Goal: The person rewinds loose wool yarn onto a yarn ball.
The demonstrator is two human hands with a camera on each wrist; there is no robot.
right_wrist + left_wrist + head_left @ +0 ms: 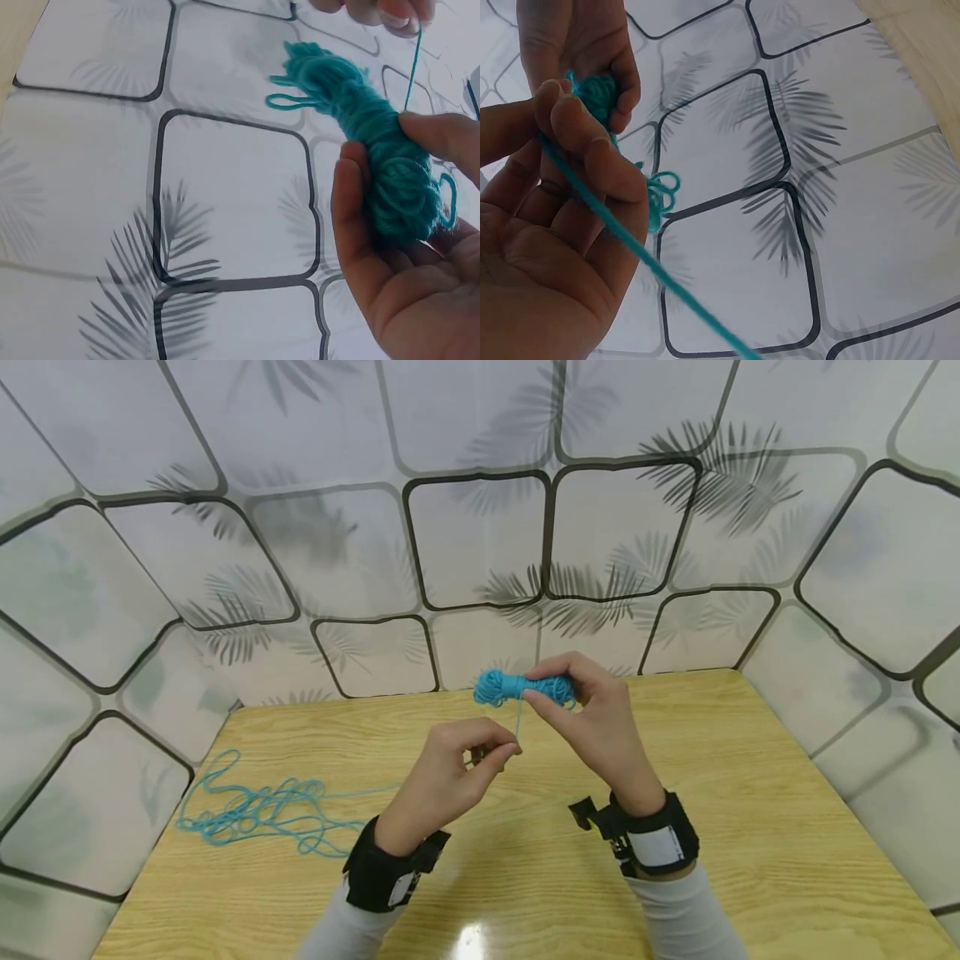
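My left hand (459, 770) pinches a straight-drawn blue strand (518, 718); just beyond and to the right of that pinch, my right hand (602, 731) grips one end of the yarn bundle (513, 685). I judge I'm working the strand about the bundle's middle, winding or unwinding I can't tell; the next move calls for even tension and a steady bundle. My left wrist view shows the strand crossing my fingers, which the head view hides; only the head view shows the loose tangle (217, 824) on the table (750, 793), left of my grip.
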